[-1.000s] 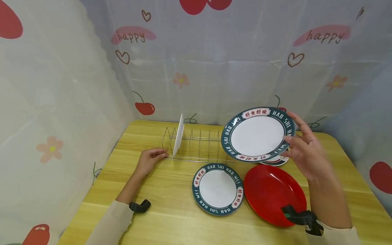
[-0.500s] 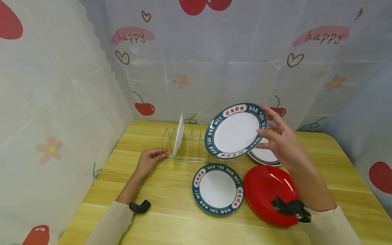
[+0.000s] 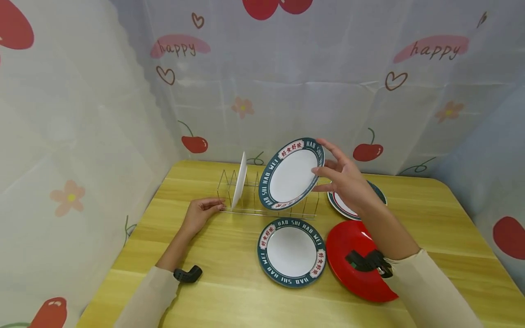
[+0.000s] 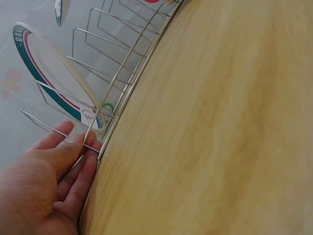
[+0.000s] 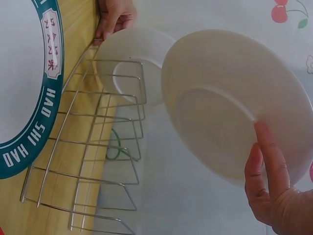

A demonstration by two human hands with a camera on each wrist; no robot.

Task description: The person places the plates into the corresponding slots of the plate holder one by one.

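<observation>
My left hand (image 3: 202,215) pinches the left end of a wire dish rack (image 4: 115,81), thumb and fingertips on its wire in the left wrist view. One plate (image 3: 239,180) stands upright in a slot near that end. My right hand (image 3: 345,180) grips the right rim of a white plate with a green lettered border (image 3: 292,175), thumb on its face and fingers behind. This plate is tilted, in front of and above the rack's middle; its pale underside (image 5: 225,107) shows in the right wrist view. Between it and the rack there is a gap.
A green-rimmed plate (image 3: 292,253) lies flat in front of the rack. To its right is a red plate (image 3: 348,259), partly covered by my right forearm. Another plate (image 3: 343,207) lies behind the red one. A printed curtain (image 3: 287,105) hangs behind the wooden table (image 3: 213,291).
My right hand has carried the held plate leftward from the right side to the rack, and the plate has turned more edge-on. My left hand stays at the rack's end.
</observation>
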